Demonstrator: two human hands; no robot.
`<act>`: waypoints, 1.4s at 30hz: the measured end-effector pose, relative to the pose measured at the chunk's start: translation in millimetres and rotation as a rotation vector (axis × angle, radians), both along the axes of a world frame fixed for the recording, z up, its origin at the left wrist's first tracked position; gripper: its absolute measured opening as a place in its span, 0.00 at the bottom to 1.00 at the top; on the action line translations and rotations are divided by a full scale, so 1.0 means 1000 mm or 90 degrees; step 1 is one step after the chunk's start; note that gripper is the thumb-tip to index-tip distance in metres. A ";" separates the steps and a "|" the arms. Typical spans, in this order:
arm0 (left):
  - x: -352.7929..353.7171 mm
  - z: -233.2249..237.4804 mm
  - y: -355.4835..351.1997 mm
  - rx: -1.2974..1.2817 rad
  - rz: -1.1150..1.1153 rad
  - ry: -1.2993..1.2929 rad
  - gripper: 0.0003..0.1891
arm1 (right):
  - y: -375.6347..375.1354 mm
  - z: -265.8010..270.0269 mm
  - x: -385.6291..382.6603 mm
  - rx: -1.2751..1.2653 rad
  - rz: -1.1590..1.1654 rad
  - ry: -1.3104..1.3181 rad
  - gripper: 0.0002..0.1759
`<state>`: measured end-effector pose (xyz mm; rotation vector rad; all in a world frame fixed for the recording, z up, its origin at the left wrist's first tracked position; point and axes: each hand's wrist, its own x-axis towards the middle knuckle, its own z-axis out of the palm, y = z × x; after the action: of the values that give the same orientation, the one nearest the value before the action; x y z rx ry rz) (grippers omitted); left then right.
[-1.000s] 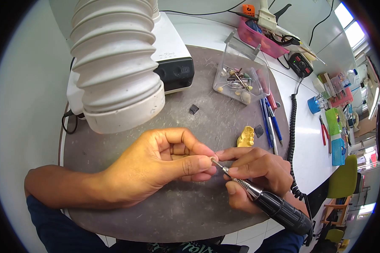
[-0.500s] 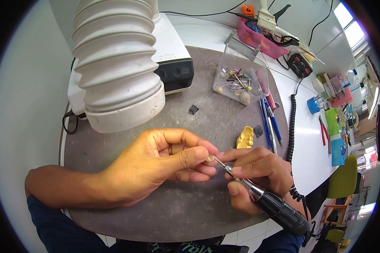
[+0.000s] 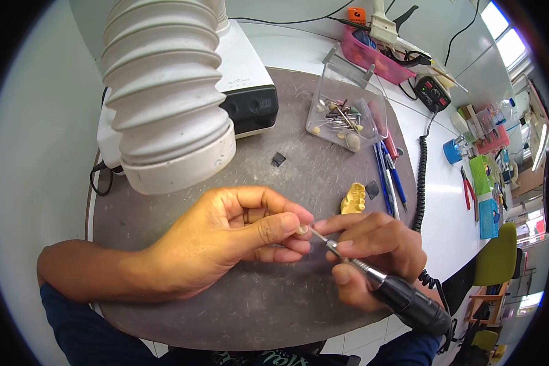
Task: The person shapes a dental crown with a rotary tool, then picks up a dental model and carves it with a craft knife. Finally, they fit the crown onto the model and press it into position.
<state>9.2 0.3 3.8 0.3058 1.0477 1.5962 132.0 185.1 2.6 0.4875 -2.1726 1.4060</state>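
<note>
Between thumb and fingertips, my left hand (image 3: 244, 229) pinches a small cream-coloured dental crown (image 3: 302, 230), partly hidden by the fingers. My right hand (image 3: 381, 253) grips a black and silver rotary handpiece (image 3: 402, 299), its body slanting down to the right. The thin bur (image 3: 316, 233) at its tip meets the crown's edge. Both hands are close over the grey work mat (image 3: 256, 323). A yellow dental model (image 3: 353, 199) with teeth stands just beyond my right hand.
A ribbed white suction hose (image 3: 165, 91) hangs over the left side, before a white box-shaped machine (image 3: 250, 67). A clear tray (image 3: 323, 131) of burs lies at the back, with blue-handled tools (image 3: 385, 174) beside it. A coiled cord (image 3: 422, 177) runs along the right.
The back end of the handpiece has swung slightly down and right with my right hand. My left hand keeps its pinch on the crown almost unmoved.
</note>
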 end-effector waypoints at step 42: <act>0.004 0.004 0.002 0.127 0.007 0.247 0.05 | 0.093 0.023 0.021 0.323 -0.610 -0.152 0.21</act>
<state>12.7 2.6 7.3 0.7697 1.1804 1.6930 153.5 277.7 25.8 -0.5516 -2.4056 0.4024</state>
